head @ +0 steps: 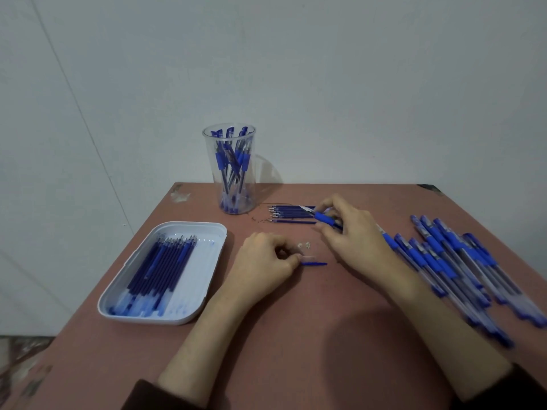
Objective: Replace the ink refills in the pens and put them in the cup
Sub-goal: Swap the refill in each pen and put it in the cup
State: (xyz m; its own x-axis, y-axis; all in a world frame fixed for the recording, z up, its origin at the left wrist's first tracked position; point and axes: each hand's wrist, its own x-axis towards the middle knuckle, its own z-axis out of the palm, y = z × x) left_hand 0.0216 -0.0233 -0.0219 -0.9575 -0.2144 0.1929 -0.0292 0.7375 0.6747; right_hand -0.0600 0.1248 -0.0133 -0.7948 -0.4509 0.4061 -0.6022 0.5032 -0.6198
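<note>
Nearest the camera, the left hand rests on the reddish-brown table. Its fingers are curled and pinch one end of a thin dark-blue ink refill, which lies flat and points right.

Just beyond, the right hand has its fingers clamped round a clear plastic pen with a blue rubber grip, tip pointing left. The step in hand looks like refitting this pen. To do it well, the barrel should be held level and steady, the refill lifted by its back end and slid in straight, and the tip section screwed on without forcing it. Whether the barrel is open now cannot be told.

To the left sits a white rounded plastic tray holding a neat row of blue refills with pale ends, all in its left half. On the right a loose pile of blue-gripped pens lies on the table, apparently waiting their turn.

Farther back, a short row of dark-blue refills lies just under the held pen's tip. Beside it, at the far edge, stands a tall clear plastic cup with several capped blue pens upright inside.
</note>
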